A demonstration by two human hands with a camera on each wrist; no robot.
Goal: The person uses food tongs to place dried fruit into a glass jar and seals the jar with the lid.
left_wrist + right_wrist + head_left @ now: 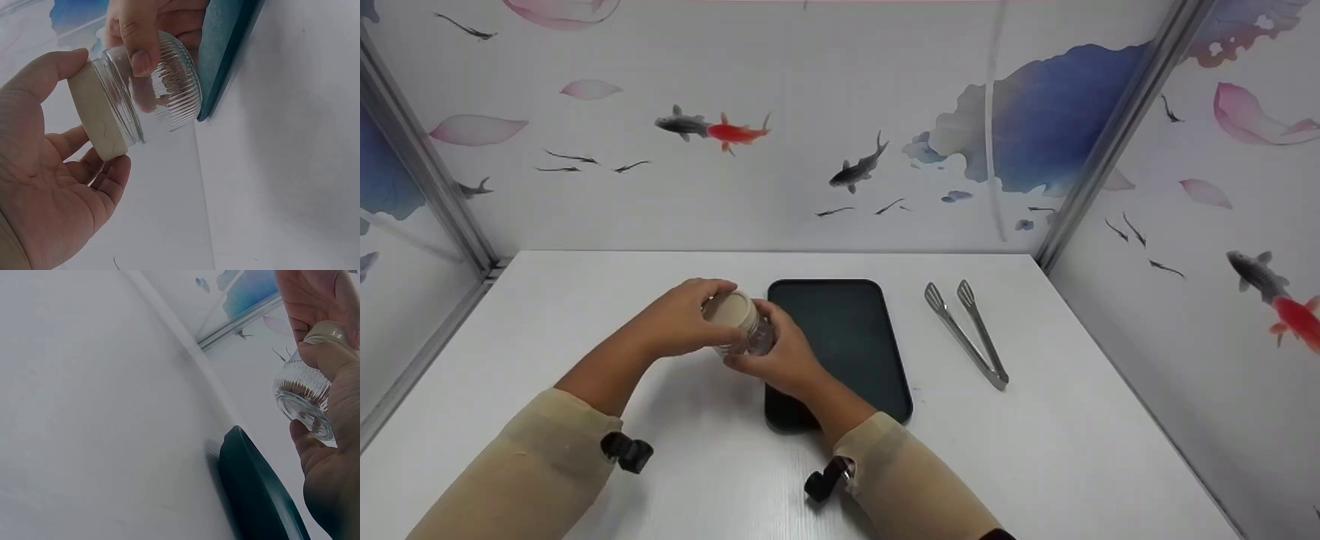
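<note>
A clear ribbed glass jar (177,84) is held tilted above the table, beside the tray's left edge. Its cream lid (729,309) is at the jar's mouth, and bare glass neck shows just below it in the left wrist view. My left hand (681,322) grips the lid, thumb on one side and fingertips on the other. Around the glass body, my right hand (786,352) curls its thumb and fingers. Something brownish shows through the ribbed glass in the right wrist view; whether it is contents or skin, I cannot tell.
A dark green-black tray (851,345) lies on the white table (1072,450), partly behind my right forearm. Right of it, metal tongs (979,349) lie spread with their tips away from me. Printed wall panels (810,90) border the table at the back and sides.
</note>
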